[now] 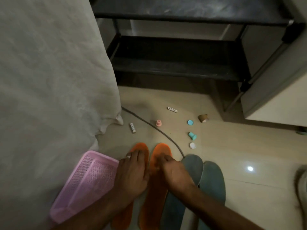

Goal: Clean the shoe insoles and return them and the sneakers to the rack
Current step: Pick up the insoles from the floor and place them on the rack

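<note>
Orange insoles lie side by side on the tiled floor (232, 146), toes pointing to the rack. The left hand (131, 173), with a ring on one finger, lies flat with straight fingers on the left orange insole (141, 147). The right hand (169, 170) touches the right orange insole (162, 150) with bent fingertips; whether it pinches the edge I cannot tell. Just right of them two grey-blue insoles (211, 180) lie together, one partly over the other, and the right forearm crosses above them.

A pink plastic basket (86, 176) stands tilted at the left, touching the left wrist and leaning against a pale cloth (49, 80) that fills the whole left side. A dark cable (159, 130) runs over the floor from the cloth to the grey-blue insoles, passing just beside the toe of the right orange insole.

Between the insoles and the rack, small things are scattered: two small white tubes (132, 127), a pink cap (158, 123), a blue lid (190, 122), a teal cap (192, 135), a white lid (192, 145) and a brown roll (203, 118). The black rack (174, 67) stands behind them with open shelves. A white cabinet (274, 100) closes the right side. Open floor remains to the right of the insoles.
</note>
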